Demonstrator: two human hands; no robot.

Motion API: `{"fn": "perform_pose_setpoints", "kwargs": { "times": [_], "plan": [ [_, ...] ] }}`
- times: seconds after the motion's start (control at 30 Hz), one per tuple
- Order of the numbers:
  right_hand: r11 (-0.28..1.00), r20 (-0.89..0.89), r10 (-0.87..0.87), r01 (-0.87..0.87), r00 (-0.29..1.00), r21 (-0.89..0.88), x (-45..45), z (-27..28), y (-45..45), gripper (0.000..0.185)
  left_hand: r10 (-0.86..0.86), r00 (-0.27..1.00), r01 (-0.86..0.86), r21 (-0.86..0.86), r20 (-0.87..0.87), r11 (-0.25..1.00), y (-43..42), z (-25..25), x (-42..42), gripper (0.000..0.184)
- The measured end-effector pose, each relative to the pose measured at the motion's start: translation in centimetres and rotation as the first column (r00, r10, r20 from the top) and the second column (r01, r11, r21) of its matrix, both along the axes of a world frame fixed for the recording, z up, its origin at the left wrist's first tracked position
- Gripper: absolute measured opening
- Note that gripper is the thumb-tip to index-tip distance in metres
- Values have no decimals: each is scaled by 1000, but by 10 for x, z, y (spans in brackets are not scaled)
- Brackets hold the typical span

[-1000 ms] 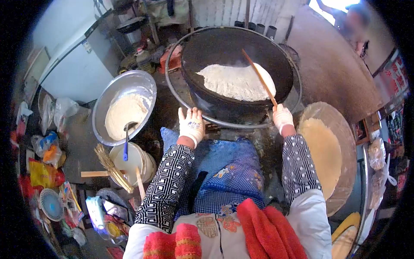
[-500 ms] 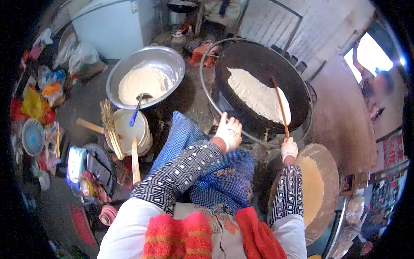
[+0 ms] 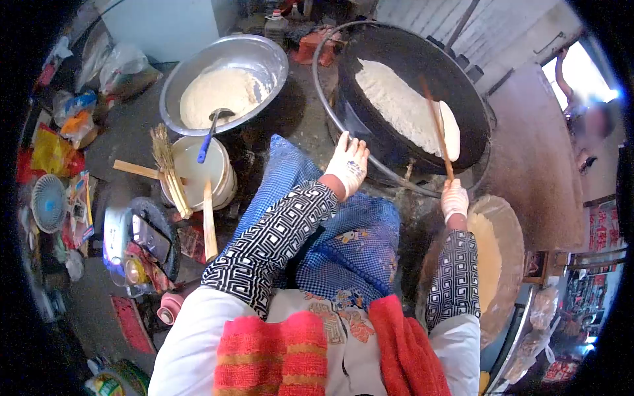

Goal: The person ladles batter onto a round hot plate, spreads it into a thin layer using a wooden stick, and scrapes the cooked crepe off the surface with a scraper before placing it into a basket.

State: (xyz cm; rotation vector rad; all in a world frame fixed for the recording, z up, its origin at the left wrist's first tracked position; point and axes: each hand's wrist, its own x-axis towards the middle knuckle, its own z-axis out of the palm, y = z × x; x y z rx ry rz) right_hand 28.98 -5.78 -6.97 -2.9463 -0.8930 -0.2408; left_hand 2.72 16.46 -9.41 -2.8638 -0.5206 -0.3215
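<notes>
My right hand (image 3: 455, 200), in a white glove, grips the near end of a long thin wooden stick (image 3: 434, 119). The stick lies across pale batter (image 3: 396, 99) spread on a round black griddle (image 3: 389, 46), close to the batter's right side. A smooth, rounded strip of batter (image 3: 451, 129) shows right of the stick. My left hand (image 3: 348, 165), also gloved, has its fingers bent over the metal ring (image 3: 321, 89) that circles the griddle. Its fingertips are partly hidden.
At the left, a steel basin (image 3: 173, 86) holds batter and a blue-handled ladle (image 3: 206, 142). Below it, a white bucket (image 3: 228, 175) carries a straw brush (image 3: 168, 165). A lined basket (image 3: 508, 264) of yellowish powder stands right. Another person (image 3: 588, 129) is at far right.
The view has tilted, so most things sit higher in it. Against the batter, the stick has shifted left, exposing a wider smooth strip at its right. My left hand stays at the ring.
</notes>
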Motion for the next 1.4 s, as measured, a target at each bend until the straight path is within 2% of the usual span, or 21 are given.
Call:
{"fn": "perform_pose_setpoints", "kwargs": {
  "times": [0.17,0.3,0.33,0.37,0.4,0.43,0.47,0.53,0.6,0.63,0.7,0.83,0.9,0.93,1.07,1.13,1.17,1.2,1.27,1.33,1.4],
  "plan": [
    [992,-23,-88,90,996,84,29,-9,-5,32,43,999,-44,-50,-25,998,15,0,-1,49],
    [979,18,181,-182,983,88,-7,-11,2,32,76,996,-80,-117,-35,990,28,-1,4,53],
    [986,21,162,-163,986,36,-1,-38,-6,20,91,995,-96,-111,-42,989,30,-3,4,52],
    [991,-26,110,-108,994,74,1,-30,-13,22,101,993,-102,-16,-56,995,32,-2,4,51],
    [992,-69,59,-51,996,116,7,-17,-16,23,102,994,-103,-54,-26,993,36,-3,5,49],
    [999,31,-35,34,999,38,42,-38,-21,27,108,994,-109,-46,-20,993,39,-4,5,49],
    [994,9,-80,79,997,76,28,-11,-16,29,113,994,-113,-36,-14,993,42,-1,3,49],
    [998,-25,-52,53,998,46,27,4,-2,30,127,990,-130,-35,-67,991,49,7,2,51],
    [985,-113,49,-30,992,168,31,-13,-2,30,142,986,-151,-113,-83,982,51,14,2,52],
    [998,-126,40,-33,991,53,32,-14,-5,28,151,985,-158,-91,-80,983,56,11,4,55],
    [959,-281,-90,159,956,235,57,-35,-7,29,174,979,-184,-98,-105,978,58,20,3,57],
    [990,-3,-38,38,999,132,23,-6,3,24,194,972,-205,-81,-130,975,60,33,-5,56],
    [985,-10,121,-119,993,128,-15,0,-4,23,224,965,-244,-153,-134,958,64,36,-5,57],
    [980,-54,193,-189,980,61,-26,-1,-9,22,237,967,-247,-115,-94,962,78,11,-1,58],
    [985,-102,-58,74,993,153,38,-28,-33,27,337,917,-340,23,-211,940,87,18,2,57],
    [994,-19,5,-3,1000,111,18,0,-18,28,406,877,-380,145,-259,914,76,35,4,57],
    [993,11,31,-32,999,114,11,1,-16,28,339,903,-354,-11,-263,935,49,69,4,58],
    [991,45,58,-63,997,114,5,2,-13,28,235,971,-236,-6,-41,972,39,44,11,56],
    [998,-152,44,-37,987,48,-2,3,-7,28,23,992,-4,-150,128,989,-13,59,14,47],
    [980,-158,-144,162,977,111,15,-4,-11,30,-73,997,69,-177,-17,982,-49,44,14,56],
    [982,-159,-137,155,978,106,11,13,0,32,-34,996,31,-46,-80,998,-52,14,16,56]
  ]
}}
